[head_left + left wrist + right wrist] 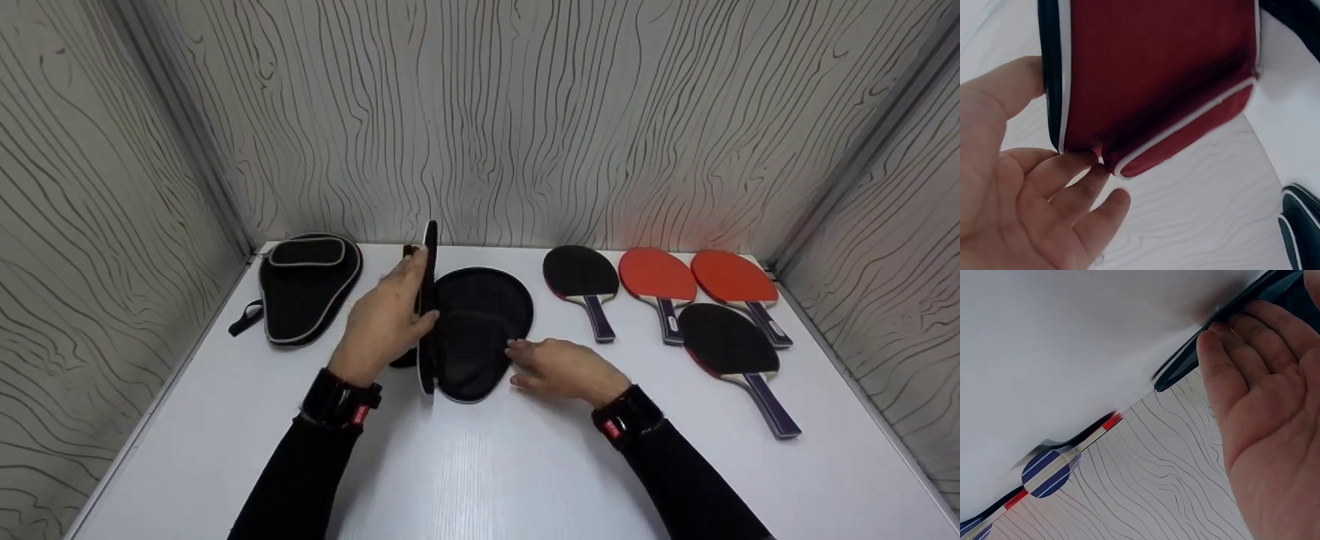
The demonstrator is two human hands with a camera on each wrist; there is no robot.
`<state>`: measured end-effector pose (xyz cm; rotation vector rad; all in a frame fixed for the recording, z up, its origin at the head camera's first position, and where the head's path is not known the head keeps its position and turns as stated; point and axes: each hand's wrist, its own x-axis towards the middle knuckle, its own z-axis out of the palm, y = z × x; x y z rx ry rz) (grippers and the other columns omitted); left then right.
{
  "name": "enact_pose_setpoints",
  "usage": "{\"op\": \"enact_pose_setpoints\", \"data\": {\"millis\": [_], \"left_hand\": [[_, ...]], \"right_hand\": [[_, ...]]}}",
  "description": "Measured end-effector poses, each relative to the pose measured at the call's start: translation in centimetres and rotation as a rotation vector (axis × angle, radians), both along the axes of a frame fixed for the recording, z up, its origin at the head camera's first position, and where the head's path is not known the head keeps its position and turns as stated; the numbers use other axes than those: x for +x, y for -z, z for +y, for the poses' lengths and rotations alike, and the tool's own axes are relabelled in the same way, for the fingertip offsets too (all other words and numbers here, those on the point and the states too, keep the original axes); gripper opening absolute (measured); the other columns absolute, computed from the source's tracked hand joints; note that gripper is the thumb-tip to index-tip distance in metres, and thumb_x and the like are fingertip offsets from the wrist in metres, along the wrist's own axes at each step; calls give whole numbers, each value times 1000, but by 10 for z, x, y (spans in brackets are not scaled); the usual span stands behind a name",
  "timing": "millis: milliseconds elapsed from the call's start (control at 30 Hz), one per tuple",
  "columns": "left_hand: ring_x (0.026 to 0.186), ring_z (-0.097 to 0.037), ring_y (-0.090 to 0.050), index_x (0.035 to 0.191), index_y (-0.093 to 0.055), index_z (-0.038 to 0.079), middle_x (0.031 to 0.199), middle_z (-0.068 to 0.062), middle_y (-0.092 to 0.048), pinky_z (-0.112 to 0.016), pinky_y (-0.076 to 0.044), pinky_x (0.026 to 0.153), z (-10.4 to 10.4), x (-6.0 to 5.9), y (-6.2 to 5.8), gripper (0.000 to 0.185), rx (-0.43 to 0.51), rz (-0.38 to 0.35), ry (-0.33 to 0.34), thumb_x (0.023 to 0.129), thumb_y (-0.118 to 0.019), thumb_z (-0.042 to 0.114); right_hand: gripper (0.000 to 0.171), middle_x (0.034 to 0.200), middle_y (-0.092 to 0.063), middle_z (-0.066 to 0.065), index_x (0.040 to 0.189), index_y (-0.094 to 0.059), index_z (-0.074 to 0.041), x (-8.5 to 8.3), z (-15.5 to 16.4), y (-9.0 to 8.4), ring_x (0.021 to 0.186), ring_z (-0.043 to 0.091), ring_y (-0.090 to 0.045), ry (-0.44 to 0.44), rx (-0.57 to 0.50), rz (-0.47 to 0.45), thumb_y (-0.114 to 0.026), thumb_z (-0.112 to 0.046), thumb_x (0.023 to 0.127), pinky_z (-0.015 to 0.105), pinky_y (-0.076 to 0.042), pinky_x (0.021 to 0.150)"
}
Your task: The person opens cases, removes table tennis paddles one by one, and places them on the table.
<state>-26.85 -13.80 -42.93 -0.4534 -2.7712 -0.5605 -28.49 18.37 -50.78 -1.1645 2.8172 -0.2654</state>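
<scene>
- My left hand [390,315] grips the raised flap of the open paddle case [480,330], mid worktop [480,465]
- My right hand [562,369] rests flat, fingers straight, on its lower half
- I'd hold that half down and the flap upright

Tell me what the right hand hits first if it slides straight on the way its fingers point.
Probably the open black case: the right hand points left at it, fingertips already at its lower flap.

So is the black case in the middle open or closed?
Open. The left hand holds the case's lid standing upright, the bottom half lies flat on the table, and no paddle shows inside.
</scene>
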Motion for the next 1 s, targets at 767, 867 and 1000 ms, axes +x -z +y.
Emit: {"op": "enact_pose_setpoints", "data": {"millis": [767,867,1000], "left_hand": [[170,-47,-52,187,-24,3,192,-21,-34,-57,-72,105,54,17,32,113,-80,-69,139,97,-90,20],[154,-49,-67,185,-27,-1,187,-30,-40,-57,-73,95,55,18,37,110,-54,-103,144,97,-89,23],[119,-44,-83,181,-34,-6,176,-39,-51,-57,-74,89,58,17,46,102,-89,-137,139,101,-84,32]], "right_hand": [[54,172,-66,17,162,-70,-3,-11,15,2,151,39,-73,24,-2,19,-76,-27,114,56,-64,121],[53,172,-66,17,162,-70,-4,-11,15,2,149,40,-74,20,0,21,-76,-26,114,57,-65,119],[50,170,-68,17,159,-73,-4,-13,14,4,144,40,-77,8,-10,29,-76,-25,113,56,-67,114]]}}
